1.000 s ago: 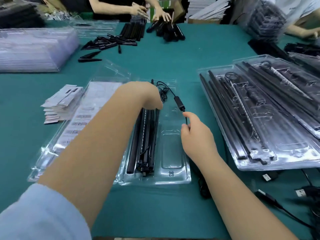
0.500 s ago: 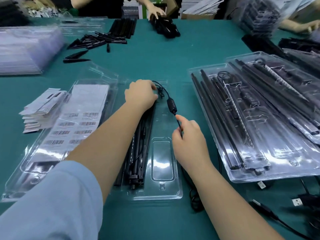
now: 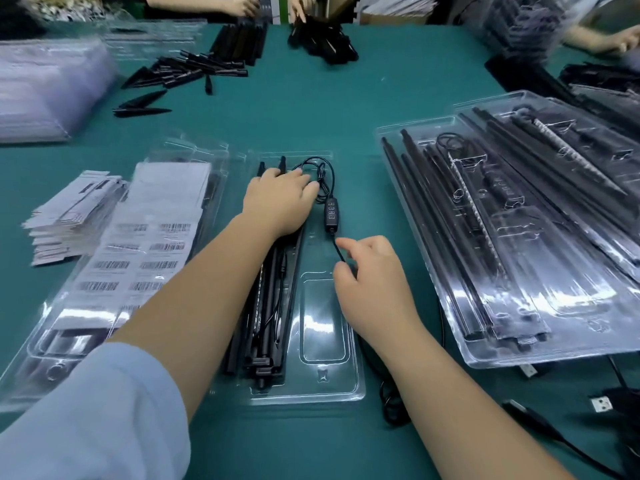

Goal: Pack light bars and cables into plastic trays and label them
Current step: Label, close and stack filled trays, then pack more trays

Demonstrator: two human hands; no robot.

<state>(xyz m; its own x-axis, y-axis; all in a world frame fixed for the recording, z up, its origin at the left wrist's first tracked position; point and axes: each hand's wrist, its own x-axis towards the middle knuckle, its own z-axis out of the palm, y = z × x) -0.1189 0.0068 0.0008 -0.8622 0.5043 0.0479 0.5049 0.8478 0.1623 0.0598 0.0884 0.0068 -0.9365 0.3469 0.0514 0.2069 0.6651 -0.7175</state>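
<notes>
A clear plastic tray [image 3: 322, 379] lies in front of me on the green table. Black light bars [image 3: 273, 306] fill its left channel. My left hand [image 3: 280, 199] rests flat on the far end of the bars, fingers spread beside a coiled black cable [image 3: 320, 174]. The cable's inline controller [image 3: 331, 214] lies in the tray's right half. My right hand [image 3: 370, 282] pinches the cable just below the controller. The rest of the cable runs under my right wrist, off the tray.
A tray with a barcode label sheet [image 3: 149, 251] lies to the left, beside a stack of paper labels [image 3: 72, 216]. Filled trays [image 3: 519, 237] are stacked at the right. USB plugs [image 3: 601, 403] lie at the lower right. Other people's hands [image 3: 242, 5] sort black bars across the table.
The controller has come down from the air into the tray's right half. My right hand followed, holding the cable. My left hand slid up the bars and flattened beside the coil.
</notes>
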